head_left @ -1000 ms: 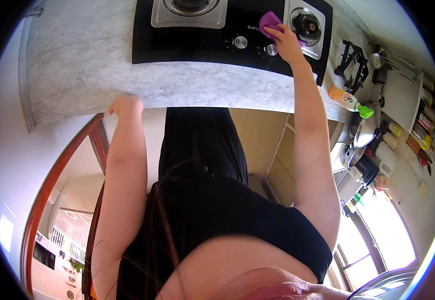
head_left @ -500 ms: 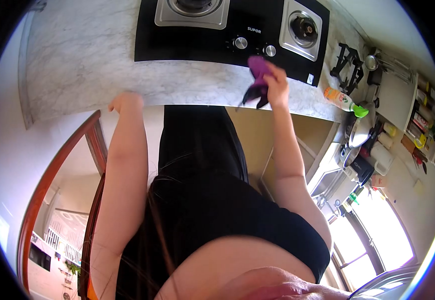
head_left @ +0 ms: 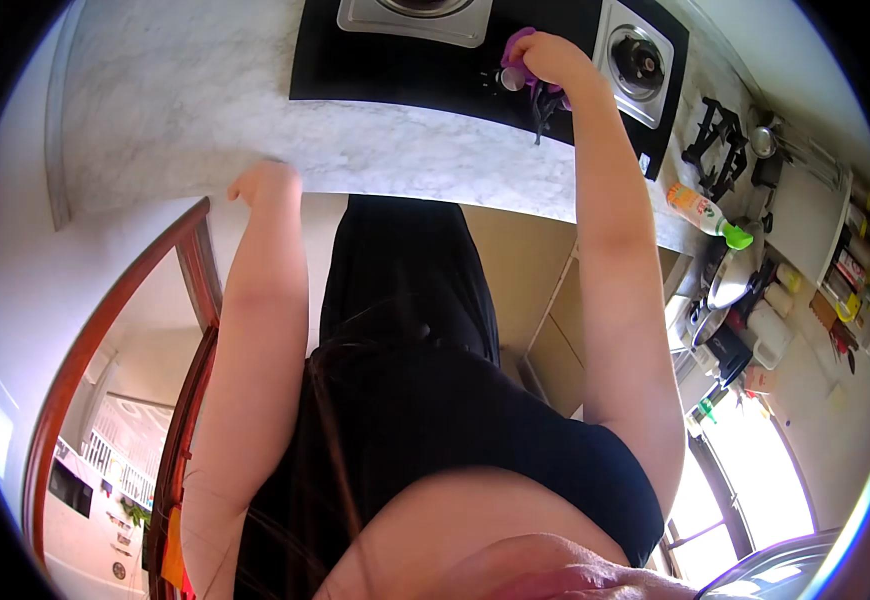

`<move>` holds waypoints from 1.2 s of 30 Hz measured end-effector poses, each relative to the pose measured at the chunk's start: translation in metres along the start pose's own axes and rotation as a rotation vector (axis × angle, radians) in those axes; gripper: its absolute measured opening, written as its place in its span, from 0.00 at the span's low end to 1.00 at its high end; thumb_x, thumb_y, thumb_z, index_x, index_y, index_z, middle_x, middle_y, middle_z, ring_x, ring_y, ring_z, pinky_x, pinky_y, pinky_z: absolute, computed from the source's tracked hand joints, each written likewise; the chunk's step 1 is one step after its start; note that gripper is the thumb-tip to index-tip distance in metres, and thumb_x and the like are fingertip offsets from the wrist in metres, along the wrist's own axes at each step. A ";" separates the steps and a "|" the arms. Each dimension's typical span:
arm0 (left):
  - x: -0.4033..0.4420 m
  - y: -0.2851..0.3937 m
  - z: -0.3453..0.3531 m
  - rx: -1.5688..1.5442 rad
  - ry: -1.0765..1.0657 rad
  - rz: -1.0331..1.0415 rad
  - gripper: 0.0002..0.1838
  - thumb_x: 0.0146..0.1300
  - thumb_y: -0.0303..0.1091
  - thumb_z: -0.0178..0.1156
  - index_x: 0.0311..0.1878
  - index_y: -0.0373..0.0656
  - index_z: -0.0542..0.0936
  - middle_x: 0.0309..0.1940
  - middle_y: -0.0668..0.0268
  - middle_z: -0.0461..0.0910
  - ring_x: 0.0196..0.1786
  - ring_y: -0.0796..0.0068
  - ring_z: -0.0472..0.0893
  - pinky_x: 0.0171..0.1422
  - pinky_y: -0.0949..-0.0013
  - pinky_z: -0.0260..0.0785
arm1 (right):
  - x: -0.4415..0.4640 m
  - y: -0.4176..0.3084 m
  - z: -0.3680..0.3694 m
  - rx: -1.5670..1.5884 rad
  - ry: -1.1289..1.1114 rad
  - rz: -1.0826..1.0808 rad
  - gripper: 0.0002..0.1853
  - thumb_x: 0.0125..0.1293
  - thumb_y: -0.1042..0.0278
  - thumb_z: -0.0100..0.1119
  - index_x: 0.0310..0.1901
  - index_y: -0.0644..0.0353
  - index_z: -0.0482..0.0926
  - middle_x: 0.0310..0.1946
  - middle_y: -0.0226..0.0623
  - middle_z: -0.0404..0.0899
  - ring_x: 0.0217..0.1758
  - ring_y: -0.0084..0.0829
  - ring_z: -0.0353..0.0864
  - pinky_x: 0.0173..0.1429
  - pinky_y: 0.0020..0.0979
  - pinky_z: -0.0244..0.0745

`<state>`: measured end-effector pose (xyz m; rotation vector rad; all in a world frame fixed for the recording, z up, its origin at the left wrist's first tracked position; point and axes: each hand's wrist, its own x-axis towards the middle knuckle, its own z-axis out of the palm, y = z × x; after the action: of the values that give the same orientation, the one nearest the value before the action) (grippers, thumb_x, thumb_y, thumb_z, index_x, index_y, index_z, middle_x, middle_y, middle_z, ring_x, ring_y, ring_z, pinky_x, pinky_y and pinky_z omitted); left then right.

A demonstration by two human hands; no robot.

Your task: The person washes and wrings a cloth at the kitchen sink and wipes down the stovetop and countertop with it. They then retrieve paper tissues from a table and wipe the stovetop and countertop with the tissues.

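Perhaps loose folds of the purple cloth (head_left: 519, 46), held by the right hand (head_left: 555, 59) at the gas hob (head_left: 405, 72), could snag the adjacent knob (head_left: 511, 79), turning it; I cannot tell the state of the left hand (head_left: 271, 184).

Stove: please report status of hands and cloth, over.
Right hand holding purple cloth at stove. Left hand at counter edge. Knob beside cloth, possible obstacle.
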<state>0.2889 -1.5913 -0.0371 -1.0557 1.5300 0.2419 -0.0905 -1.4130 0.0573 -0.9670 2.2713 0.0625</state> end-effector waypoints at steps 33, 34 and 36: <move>-0.013 0.002 -0.001 0.004 0.086 0.024 0.20 0.67 0.39 0.49 0.55 0.44 0.83 0.53 0.58 0.82 0.53 0.55 0.82 0.65 0.29 0.54 | -0.061 0.153 0.023 0.155 0.890 -0.011 0.22 0.60 0.63 0.59 0.58 0.43 0.79 0.58 0.46 0.72 0.63 0.49 0.71 0.66 0.43 0.68; 0.001 0.000 0.007 0.003 0.089 0.018 0.19 0.67 0.39 0.50 0.55 0.45 0.83 0.53 0.59 0.82 0.53 0.55 0.82 0.65 0.29 0.55 | -0.034 0.161 0.039 0.073 0.841 0.039 0.23 0.61 0.58 0.59 0.60 0.42 0.78 0.59 0.45 0.71 0.63 0.51 0.70 0.66 0.45 0.67; 0.013 -0.001 0.016 0.027 0.108 0.018 0.19 0.66 0.39 0.51 0.54 0.45 0.83 0.53 0.60 0.83 0.53 0.55 0.82 0.63 0.30 0.57 | -0.022 0.144 0.060 -0.020 0.790 0.186 0.25 0.62 0.51 0.58 0.61 0.39 0.75 0.60 0.44 0.71 0.63 0.54 0.69 0.67 0.48 0.66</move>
<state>0.3021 -1.5869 -0.0521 -1.0485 1.6362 0.1784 -0.1402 -1.2778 -0.0058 -0.8800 3.0804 -0.2626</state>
